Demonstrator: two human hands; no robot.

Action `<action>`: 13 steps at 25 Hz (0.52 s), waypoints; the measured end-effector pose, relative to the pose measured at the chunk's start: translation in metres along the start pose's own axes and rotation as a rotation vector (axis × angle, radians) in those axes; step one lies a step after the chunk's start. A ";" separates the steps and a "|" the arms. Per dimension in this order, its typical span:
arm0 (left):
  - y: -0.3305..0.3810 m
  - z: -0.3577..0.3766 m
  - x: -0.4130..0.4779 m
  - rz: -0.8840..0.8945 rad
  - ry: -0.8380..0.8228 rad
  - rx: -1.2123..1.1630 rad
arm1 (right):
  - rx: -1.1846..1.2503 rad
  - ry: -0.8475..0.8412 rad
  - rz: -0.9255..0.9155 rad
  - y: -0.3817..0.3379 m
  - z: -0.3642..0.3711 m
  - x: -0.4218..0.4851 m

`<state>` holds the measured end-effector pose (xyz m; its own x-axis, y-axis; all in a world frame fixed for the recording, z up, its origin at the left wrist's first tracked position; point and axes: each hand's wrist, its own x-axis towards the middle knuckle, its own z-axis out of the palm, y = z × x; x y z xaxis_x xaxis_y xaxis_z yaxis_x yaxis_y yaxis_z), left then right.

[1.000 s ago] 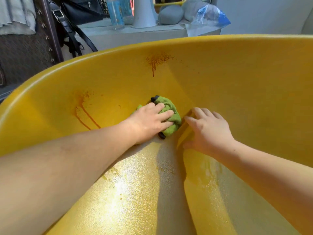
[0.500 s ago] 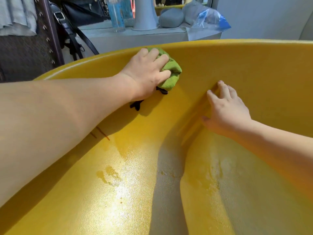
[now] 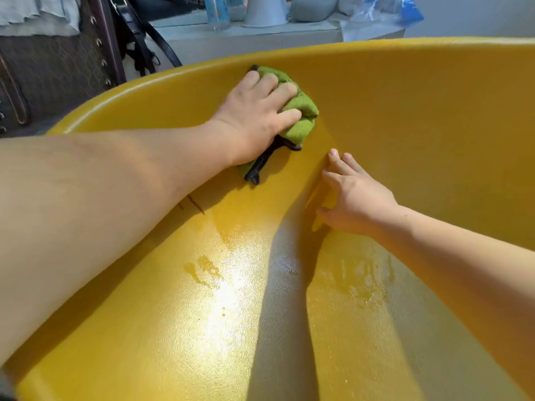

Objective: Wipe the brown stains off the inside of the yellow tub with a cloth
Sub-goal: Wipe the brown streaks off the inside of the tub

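The yellow tub fills most of the view, its far wall curving up to the rim. My left hand presses a bunched green cloth with a black edge against the far wall, just below the rim. My right hand rests flat on the wall lower right of the cloth, fingers apart, holding nothing. Thin brown streaks show just under my left forearm; the rest of that stain is hidden by the arm. The tub floor is wet and shiny.
Behind the tub stands a pale counter with a clear bottle, a white cone-shaped base and a blue plastic bag. Black straps hang at the back left.
My left hand carried the cloth from the low part of the wall up to just below the rim, over the upper stain. My right hand shifted slightly down the wall.
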<state>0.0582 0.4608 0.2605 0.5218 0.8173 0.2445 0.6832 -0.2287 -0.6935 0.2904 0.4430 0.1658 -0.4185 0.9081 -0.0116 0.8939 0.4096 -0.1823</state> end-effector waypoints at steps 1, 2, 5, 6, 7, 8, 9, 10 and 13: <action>0.006 0.003 0.000 -0.110 -0.004 -0.034 | -0.012 0.001 -0.001 -0.001 0.001 0.001; 0.018 0.005 -0.002 -0.195 -0.020 -0.088 | -0.021 -0.002 0.002 -0.001 0.001 0.001; 0.075 0.010 -0.027 -0.229 -0.158 -0.263 | -0.036 0.001 0.018 -0.005 0.003 -0.002; 0.100 0.013 -0.042 -0.175 -0.202 -0.299 | -0.025 0.040 0.025 -0.009 0.006 -0.007; 0.123 0.015 -0.058 -0.101 -0.239 -0.312 | -0.009 0.101 0.033 -0.013 0.010 -0.013; 0.135 0.015 -0.068 -0.012 -0.266 -0.316 | 0.013 0.153 0.045 -0.019 0.015 -0.020; 0.135 0.016 -0.069 0.080 -0.274 -0.323 | 0.037 0.160 0.058 -0.025 0.020 -0.029; 0.124 0.017 -0.065 0.161 -0.265 -0.313 | 0.072 0.129 0.067 -0.029 0.024 -0.037; 0.087 0.016 -0.051 0.069 -0.207 -0.176 | 0.200 -0.006 0.110 -0.034 0.032 -0.051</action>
<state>0.0827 0.4074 0.1762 0.4672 0.8830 0.0446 0.7371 -0.3611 -0.5712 0.2765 0.3804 0.1412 -0.3221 0.9455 -0.0483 0.8848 0.2825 -0.3705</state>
